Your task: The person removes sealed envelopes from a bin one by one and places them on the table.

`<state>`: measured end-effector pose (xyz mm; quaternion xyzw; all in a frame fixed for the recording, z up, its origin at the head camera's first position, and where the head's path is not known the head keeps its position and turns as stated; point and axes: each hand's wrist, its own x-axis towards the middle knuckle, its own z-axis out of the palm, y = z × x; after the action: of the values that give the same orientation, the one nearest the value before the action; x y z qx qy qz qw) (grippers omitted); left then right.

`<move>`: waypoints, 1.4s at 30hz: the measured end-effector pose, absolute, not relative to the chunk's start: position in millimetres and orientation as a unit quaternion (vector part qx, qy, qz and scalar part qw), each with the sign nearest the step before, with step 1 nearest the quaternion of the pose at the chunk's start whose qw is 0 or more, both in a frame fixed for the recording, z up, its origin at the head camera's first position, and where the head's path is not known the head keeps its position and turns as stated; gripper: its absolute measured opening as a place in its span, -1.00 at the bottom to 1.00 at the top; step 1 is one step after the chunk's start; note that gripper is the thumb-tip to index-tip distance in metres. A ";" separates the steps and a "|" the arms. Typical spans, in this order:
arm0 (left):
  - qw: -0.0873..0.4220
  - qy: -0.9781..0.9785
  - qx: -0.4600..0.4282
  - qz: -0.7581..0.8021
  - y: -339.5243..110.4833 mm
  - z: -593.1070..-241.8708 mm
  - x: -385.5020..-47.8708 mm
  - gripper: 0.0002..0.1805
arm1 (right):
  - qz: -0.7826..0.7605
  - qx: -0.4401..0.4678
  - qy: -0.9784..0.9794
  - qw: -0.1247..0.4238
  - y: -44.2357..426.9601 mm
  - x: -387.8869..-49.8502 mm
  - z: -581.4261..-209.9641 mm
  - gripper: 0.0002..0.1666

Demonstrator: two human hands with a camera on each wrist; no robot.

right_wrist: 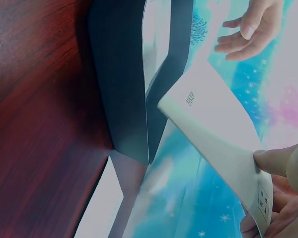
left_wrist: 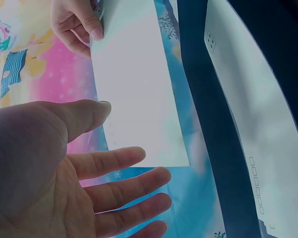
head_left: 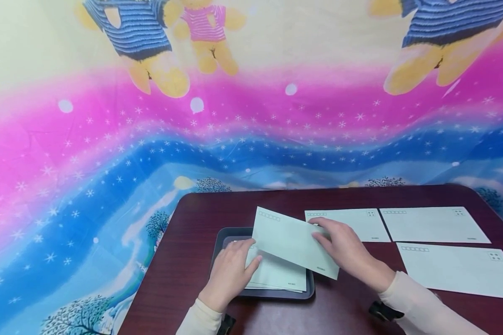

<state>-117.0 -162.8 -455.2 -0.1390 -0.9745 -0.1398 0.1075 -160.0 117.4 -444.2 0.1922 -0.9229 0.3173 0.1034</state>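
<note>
My right hand (head_left: 345, 246) pinches the right end of a pale green envelope (head_left: 291, 242), which hangs tilted above a dark tray (head_left: 310, 288). More envelopes (head_left: 282, 274) lie in that tray. Beside the held envelope's left end is my left hand (head_left: 232, 267), fingers spread. The left wrist view shows the left hand (left_wrist: 89, 168) with extended fingers near the envelope (left_wrist: 134, 89). In the right wrist view the thumb of the right hand (right_wrist: 283, 183) presses on the envelope (right_wrist: 213, 129), which bends slightly.
Three envelopes lie on the dark red table (head_left: 193, 223) at the right: one at the back (head_left: 348, 223), another at the back right (head_left: 436, 225), and a third (head_left: 461, 270) nearer the front. Behind the table hangs a colourful printed cloth (head_left: 234, 116).
</note>
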 end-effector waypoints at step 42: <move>0.074 -0.974 -0.168 -0.132 -144.0 -463.1 -111.8 -0.55 | 0.301 0.182 -0.927 0.127 183.2 -152.6 -453.0 -0.59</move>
<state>-111.8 -144.0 -463.1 -0.1679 -0.9741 -0.1320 0.0741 -152.6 183.2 -453.0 0.1816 -0.9274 0.3013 0.1275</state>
